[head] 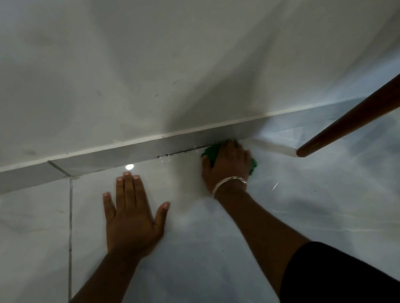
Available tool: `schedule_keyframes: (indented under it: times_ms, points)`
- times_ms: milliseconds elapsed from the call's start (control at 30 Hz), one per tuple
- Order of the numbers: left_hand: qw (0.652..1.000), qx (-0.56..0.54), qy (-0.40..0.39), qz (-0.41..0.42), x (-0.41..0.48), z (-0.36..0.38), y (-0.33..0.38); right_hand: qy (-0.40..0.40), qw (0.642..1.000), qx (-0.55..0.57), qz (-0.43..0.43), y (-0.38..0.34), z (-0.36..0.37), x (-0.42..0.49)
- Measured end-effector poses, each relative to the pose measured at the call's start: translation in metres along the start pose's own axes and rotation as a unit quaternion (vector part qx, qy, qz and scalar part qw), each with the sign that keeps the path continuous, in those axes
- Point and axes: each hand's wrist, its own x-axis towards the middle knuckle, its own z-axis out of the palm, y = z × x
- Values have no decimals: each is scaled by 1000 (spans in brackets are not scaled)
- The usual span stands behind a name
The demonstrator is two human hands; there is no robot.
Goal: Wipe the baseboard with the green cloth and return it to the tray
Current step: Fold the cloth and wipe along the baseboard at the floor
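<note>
A grey tiled baseboard (119, 156) runs across the foot of the white wall. My right hand (226, 165), with a silver bracelet on the wrist, is shut on the green cloth (210, 151) and presses it against the baseboard where it meets the floor. Most of the cloth is hidden under the hand; green edges show at the upper left and at the right (253, 165). A dark dirty line lies along the baseboard's bottom edge just left of the cloth. My left hand (131, 215) lies flat on the glossy floor, fingers spread, holding nothing. No tray is in view.
A brown wooden furniture leg (356, 117) slants down from the right and ends near the baseboard, close to my right hand. The glossy white tiled floor (204, 239) has a grout line (70, 230) at the left.
</note>
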Motion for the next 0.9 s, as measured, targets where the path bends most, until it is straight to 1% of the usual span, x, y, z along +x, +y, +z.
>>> schedule_keyframes:
  times_ms: [67, 133, 200, 233, 267, 300, 367, 400, 467, 533, 600, 667, 733, 800, 833, 867, 900]
  points:
    - [1000, 3, -8, 3, 1, 0, 0, -8, 999, 20, -50, -31, 11, -18]
    - [1000, 2, -8, 8, 2, 0, -4, -26, 992, 28, -121, -42, 17, -33]
    - [1000, -6, -7, 9, -2, -1, -14, -39, 980, 3, -194, -25, 11, -29]
    - [1000, -8, -3, 6, -5, -2, -20, -35, 976, -16, -212, -10, 6, -22]
    - [1000, -8, 3, -2, -8, -3, -27, -27, 978, -27, -205, 7, -1, -12]
    - [1000, -8, 6, -8, -11, -4, -32, -18, 984, -33, -171, 24, -8, -1]
    - [1000, -9, 6, -12, -13, -6, -36, -18, 996, -55, -74, 50, -19, 16]
    - [1000, -9, 5, -12, -13, -5, -35, -25, 997, -62, -39, 54, -22, 22]
    - [1000, -4, 1, -14, -12, -5, -34, -20, 999, -33, -4, 39, -20, 21]
    - [1000, 4, -1, -14, -12, -6, -33, -8, 1000, 17, 18, 6, -13, 9]
    - [1000, 8, 2, -14, -12, -5, -33, -15, 998, 53, 3, -38, -1, -15]
    - [1000, 7, -3, -16, -11, -5, -31, -30, 996, 79, -41, -73, 14, -41]
    - [1000, 13, -12, -5, -10, -6, -34, -55, 991, 82, -89, -85, 22, -53]
    - [999, 23, -26, 31, -11, -11, -45, -79, 982, 47, -168, -64, 17, -46]
    - [998, 26, -29, 49, -11, -13, -52, -80, 977, 39, -191, -46, 12, -38]
    - [998, 29, -28, 58, -13, -16, -57, -72, 978, 41, -191, -27, 7, -27]
    - [998, 33, -25, 55, -14, -19, -60, -57, 983, 44, -167, -7, 2, -15]
